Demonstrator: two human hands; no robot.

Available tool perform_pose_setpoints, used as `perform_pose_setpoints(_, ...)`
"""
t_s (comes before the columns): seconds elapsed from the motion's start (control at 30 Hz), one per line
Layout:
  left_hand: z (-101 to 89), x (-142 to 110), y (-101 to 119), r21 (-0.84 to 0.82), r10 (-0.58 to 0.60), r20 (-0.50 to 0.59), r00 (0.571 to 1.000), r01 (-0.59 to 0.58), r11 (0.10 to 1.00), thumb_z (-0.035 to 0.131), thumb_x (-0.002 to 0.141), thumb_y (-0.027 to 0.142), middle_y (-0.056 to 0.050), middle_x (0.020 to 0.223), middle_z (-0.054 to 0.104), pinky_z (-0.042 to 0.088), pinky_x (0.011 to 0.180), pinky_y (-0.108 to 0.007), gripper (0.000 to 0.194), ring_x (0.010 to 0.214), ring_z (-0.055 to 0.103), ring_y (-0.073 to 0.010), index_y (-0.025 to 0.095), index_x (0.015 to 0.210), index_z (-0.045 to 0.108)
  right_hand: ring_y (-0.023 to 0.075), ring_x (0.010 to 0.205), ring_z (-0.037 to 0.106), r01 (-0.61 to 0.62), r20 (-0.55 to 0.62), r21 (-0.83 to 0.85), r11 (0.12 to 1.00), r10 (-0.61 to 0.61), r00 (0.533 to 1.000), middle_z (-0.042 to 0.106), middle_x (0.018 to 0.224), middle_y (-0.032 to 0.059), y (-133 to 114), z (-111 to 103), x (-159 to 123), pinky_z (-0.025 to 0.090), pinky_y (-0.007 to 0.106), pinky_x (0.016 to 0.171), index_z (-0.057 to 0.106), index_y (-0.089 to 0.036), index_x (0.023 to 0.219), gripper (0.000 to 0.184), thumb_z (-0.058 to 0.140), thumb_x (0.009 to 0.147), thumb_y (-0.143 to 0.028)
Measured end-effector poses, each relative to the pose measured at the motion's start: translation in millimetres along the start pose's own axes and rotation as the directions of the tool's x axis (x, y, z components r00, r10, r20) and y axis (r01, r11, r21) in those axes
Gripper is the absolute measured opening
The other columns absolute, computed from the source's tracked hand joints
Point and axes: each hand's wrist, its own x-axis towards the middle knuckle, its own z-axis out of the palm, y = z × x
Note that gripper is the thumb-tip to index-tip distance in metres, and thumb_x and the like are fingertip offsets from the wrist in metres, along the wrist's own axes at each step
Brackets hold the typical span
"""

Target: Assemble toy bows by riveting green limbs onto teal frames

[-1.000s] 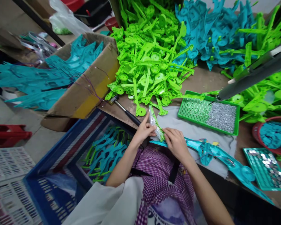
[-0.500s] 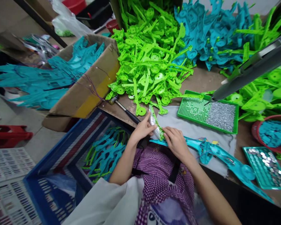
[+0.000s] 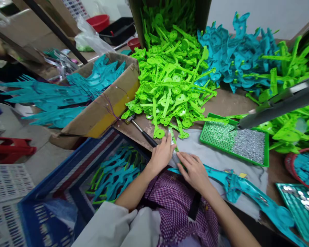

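A narrow bright green plastic part (image 3: pixel 171 133) with a shiny silvery strip along it lies between my hands at the table's front edge. My left hand (image 3: pixel 161 154) is closed over its middle, fingers pressed together, covering much of it. At the near end, my right hand (image 3: pixel 193 171) has its bent fingers closed on the part; their tips hide that end. Beside and partly under my right hand runs a long turquoise plastic piece (image 3: pixel 247 190) with thin wires, lying on a grey cloth (image 3: pixel 193 140).
Heaped green parts (image 3: pixel 167 85) and turquoise parts (image 3: pixel 237 55) fill the back. A hammer (image 3: pixel 144 133) lies left of my hands. Rightward are a green tray (image 3: pixel 222 137) of small metal pieces, a dark electric screwdriver (image 3: pixel 278 106) above it, and a teal tray (image 3: pixel 296 212) of discs.
The view has tilted, so the scene sits lower. My left hand's thumb and forefinger, apart before, are now drawn together over the green part, covering more of it.
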Motion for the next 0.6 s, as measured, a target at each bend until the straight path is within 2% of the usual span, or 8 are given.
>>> perform_pose_setpoints(0.07, 3.9, 7, 2, 0.116, 0.012, 0.019, 1.000, -0.014, 0.993, 0.038, 0.096, 0.039, -0.016, 0.121, 0.056, 0.047, 0.074, -0.028, 0.051, 0.096, 0.064, -0.0251, 0.018, 0.143, 0.037, 0.0199, 0.116, 0.058, -0.001, 0.009, 0.000, 1.000, 0.001, 1.000, 0.061, 0.130, 0.0100, -1, -1, 1, 0.042, 0.040, 0.096, 0.049, -0.018, 0.135, 0.041, 0.041, 0.096, -0.029)
perform_pose_setpoints(0.17, 6.8, 14, -2, 0.182, 0.060, 0.022, 0.998, -0.063, 0.981, 0.032, 0.098, 0.038, -0.017, 0.114, 0.058, 0.048, 0.069, -0.027, 0.052, 0.094, 0.064, -0.0250, 0.012, 0.142, 0.037, 0.0197, 0.117, 0.057, -0.009, 0.021, -0.009, 1.000, 0.010, 1.000, 0.060, 0.130, 0.0096, -5, 0, 3, 0.041, 0.039, 0.097, 0.048, -0.018, 0.135, 0.041, 0.041, 0.096, -0.027)
perform_pose_setpoints(0.23, 3.7, 16, -6, 0.187, 0.100, 0.027, 0.995, -0.103, 0.977, 0.033, 0.097, 0.040, -0.017, 0.113, 0.059, 0.048, 0.071, -0.028, 0.052, 0.092, 0.064, -0.0249, 0.012, 0.141, 0.039, 0.0197, 0.116, 0.057, -0.018, 0.025, -0.016, 1.000, 0.018, 1.000, 0.060, 0.130, 0.0093, -7, 1, 5, 0.041, 0.039, 0.097, 0.048, -0.018, 0.136, 0.041, 0.042, 0.095, -0.026)
perform_pose_setpoints(0.37, -8.8, 15, -17, 0.105, 0.167, 0.014, 0.986, -0.168, 0.980, 0.042, 0.094, 0.044, -0.014, 0.118, 0.058, 0.047, 0.078, -0.029, 0.049, 0.093, 0.063, -0.0238, 0.019, 0.136, 0.046, 0.0196, 0.117, 0.057, -0.022, 0.039, -0.020, 1.000, 0.022, 0.999, 0.061, 0.129, 0.0089, -7, -1, 5, 0.039, 0.041, 0.101, 0.048, -0.018, 0.135, 0.041, 0.042, 0.096, -0.027)
perform_pose_setpoints(0.47, -15.1, 18, -24, 0.015, 0.196, -0.063, 0.979, -0.195, 0.981, 0.045, 0.094, 0.041, -0.012, 0.115, 0.057, 0.047, 0.082, -0.031, 0.045, 0.096, 0.061, -0.0240, 0.021, 0.134, 0.049, 0.0226, 0.124, 0.052, -0.018, 0.030, -0.037, 0.999, 0.019, 0.999, 0.056, 0.135, 0.0099, -5, -12, 0, 0.036, 0.046, 0.105, 0.043, -0.020, 0.139, 0.045, 0.044, 0.096, -0.031)
perform_pose_setpoints(0.53, -17.5, 26, -21, -0.021, 0.223, -0.143, 0.964, -0.228, 0.973, 0.044, 0.095, 0.037, -0.011, 0.111, 0.058, 0.046, 0.084, -0.032, 0.042, 0.098, 0.060, -0.0238, 0.021, 0.133, 0.051, 0.0242, 0.127, 0.049, -0.053, -0.025, -0.028, 0.998, 0.052, 0.998, 0.053, 0.138, 0.0114, -5, -23, -4, 0.036, 0.048, 0.105, 0.039, -0.020, 0.141, 0.049, 0.047, 0.095, -0.032)
perform_pose_setpoints(0.6, -19.6, 40, -10, -0.008, 0.295, -0.203, 0.934, -0.303, 0.953, 0.041, 0.096, 0.032, -0.010, 0.107, 0.059, 0.045, 0.086, -0.033, 0.037, 0.100, 0.058, -0.0237, 0.020, 0.128, 0.055, 0.0231, 0.122, 0.053, -0.121, -0.111, 0.041, 0.992, 0.125, 0.986, 0.057, 0.132, 0.0118, -7, -32, -7, 0.041, 0.044, 0.101, 0.043, -0.021, 0.139, 0.046, 0.049, 0.094, -0.030)
